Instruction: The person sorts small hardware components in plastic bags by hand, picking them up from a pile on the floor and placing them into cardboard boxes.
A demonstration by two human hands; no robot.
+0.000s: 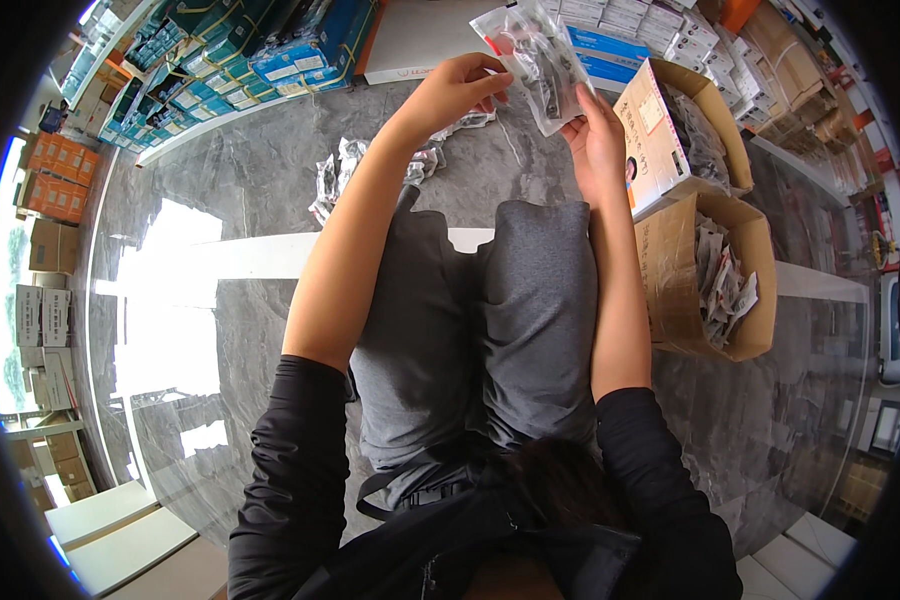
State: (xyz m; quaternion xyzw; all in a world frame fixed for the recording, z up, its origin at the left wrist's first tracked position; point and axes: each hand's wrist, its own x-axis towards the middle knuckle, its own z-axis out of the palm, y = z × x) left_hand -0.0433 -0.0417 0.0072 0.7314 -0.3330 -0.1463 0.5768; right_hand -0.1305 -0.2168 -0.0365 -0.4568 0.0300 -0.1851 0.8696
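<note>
My right hand [598, 139] grips the lower right edge of a clear plastic packet [538, 71] with dark parts inside, held up over the floor beyond my knees. Just left of the packet is my left hand [469, 86], its fingers bent and apart, with nothing seen in them. Below my left forearm, several more plastic packets [422, 166] lie on the grey marbled floor. To the right of my right forearm stands an open cardboard box [664, 274] holding many small packets [722, 281]. Behind it, another open carton [649, 142] holds larger clear plastic bags [696, 142].
Blue-green strapped boxes [292, 67] stand stacked at the upper left. A flat white box [405, 45] lies beyond my hands. Stacked white boxes [667, 26] and blue boxes [607, 56] stand at the upper right. Orange cartons [60, 176] are at the far left.
</note>
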